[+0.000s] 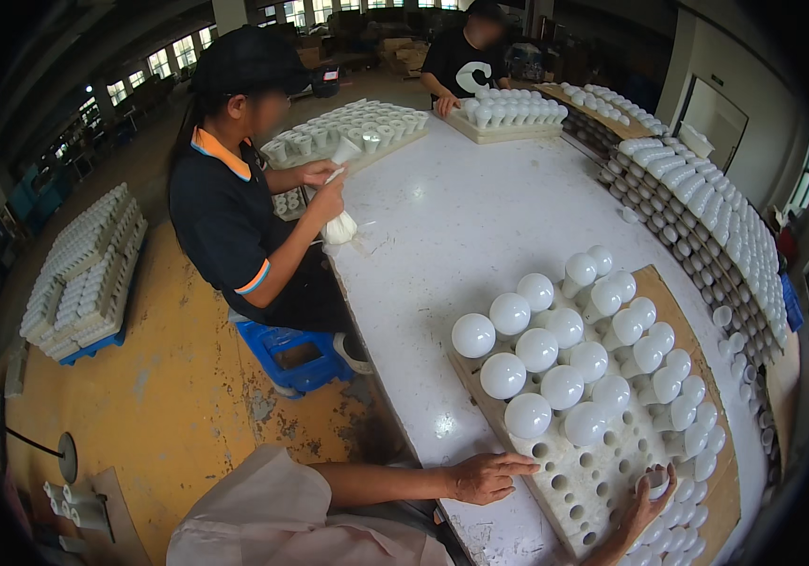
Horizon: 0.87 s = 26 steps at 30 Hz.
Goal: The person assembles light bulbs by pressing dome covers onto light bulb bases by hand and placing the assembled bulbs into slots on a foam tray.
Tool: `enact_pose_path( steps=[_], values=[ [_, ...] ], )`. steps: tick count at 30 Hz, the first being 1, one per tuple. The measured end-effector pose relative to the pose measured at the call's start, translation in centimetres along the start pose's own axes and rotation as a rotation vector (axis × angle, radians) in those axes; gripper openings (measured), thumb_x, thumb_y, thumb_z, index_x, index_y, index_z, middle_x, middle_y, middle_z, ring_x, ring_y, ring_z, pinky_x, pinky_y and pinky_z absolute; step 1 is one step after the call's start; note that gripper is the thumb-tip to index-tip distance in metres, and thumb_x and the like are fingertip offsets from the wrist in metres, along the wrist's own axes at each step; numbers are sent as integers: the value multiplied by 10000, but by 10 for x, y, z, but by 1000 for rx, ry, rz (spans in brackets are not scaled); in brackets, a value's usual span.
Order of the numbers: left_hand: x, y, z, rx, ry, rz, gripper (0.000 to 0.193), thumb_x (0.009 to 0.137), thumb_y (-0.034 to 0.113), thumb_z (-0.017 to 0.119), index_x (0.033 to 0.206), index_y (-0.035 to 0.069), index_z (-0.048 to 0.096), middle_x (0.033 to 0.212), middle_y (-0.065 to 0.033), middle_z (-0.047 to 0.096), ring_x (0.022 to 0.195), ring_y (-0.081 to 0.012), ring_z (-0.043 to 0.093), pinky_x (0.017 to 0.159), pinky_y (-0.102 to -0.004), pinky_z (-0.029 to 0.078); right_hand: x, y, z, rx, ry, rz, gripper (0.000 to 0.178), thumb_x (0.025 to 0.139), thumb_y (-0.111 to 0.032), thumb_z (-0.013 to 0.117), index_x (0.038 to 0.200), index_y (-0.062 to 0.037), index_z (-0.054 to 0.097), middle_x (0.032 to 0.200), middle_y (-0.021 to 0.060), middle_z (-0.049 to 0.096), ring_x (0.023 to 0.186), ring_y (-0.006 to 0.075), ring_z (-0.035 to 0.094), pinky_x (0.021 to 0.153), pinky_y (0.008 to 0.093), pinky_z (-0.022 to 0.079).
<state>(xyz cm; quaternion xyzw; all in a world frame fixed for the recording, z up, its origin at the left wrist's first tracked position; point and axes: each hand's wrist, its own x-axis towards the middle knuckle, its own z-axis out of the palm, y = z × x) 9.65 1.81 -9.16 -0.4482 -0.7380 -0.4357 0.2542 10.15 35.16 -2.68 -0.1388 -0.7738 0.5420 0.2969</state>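
Observation:
At the lower right, a pale board with holes (pixel 582 481) lies on the white table, its far part filled with upright white bulbs (pixel 536 350). My left hand (pixel 486 477) reaches in from the left, holding nothing, with its index finger stretched out to the board's near left edge. My right hand (pixel 646 514) is at the board's right side, its thumb and fingers curled around a white bulb (pixel 654 483). More bulbs (pixel 691 415) stand close together along the right side, on a brown sheet (pixel 720 377). The right palm is partly hidden.
Left of the table (pixel 423 217), a person (pixel 254 189) on a blue stool (pixel 296 358) handles a white cup-like part. Another person (pixel 469 57) stands at the far end beside a tray of bulbs (pixel 508 113). Stacked trays of bulbs (pixel 697 208) line the right side.

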Motion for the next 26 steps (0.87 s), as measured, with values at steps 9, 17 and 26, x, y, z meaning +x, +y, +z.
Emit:
enact_pose_path(
  steps=[9, 17, 26],
  values=[
    [-5, -3, 3, 6, -34, 10, 129, 734, 29, 638, 628, -39, 609, 1310, -172, 531, 1241, -292, 477, 943, -353, 476, 0, 1, 0, 0, 5, 13, 564, 819, -143, 629, 1349, -108, 440, 1172, 102, 553, 935, 194, 551, 681, 274, 459],
    [-5, -3, 3, 2, -38, 4, 125, 731, 24, 637, 628, -41, 610, 1308, -173, 531, 1238, -293, 479, 948, -355, 474, 1, 7, 0, 15, 12, 1, 578, 812, -173, 659, 1346, -114, 446, 1150, 90, 564, 880, 178, 543, 657, 268, 453],
    [-4, -2, 3, 1, -37, -5, 121, 736, 23, 640, 635, -39, 615, 1333, -160, 514, 1245, -288, 474, 953, -358, 474, 2, 2, -1, 51, -12, 70, 614, 762, -119, 627, 1342, -85, 429, 1191, 115, 516, 1013, 237, 534, 675, 287, 487]
  ],
)
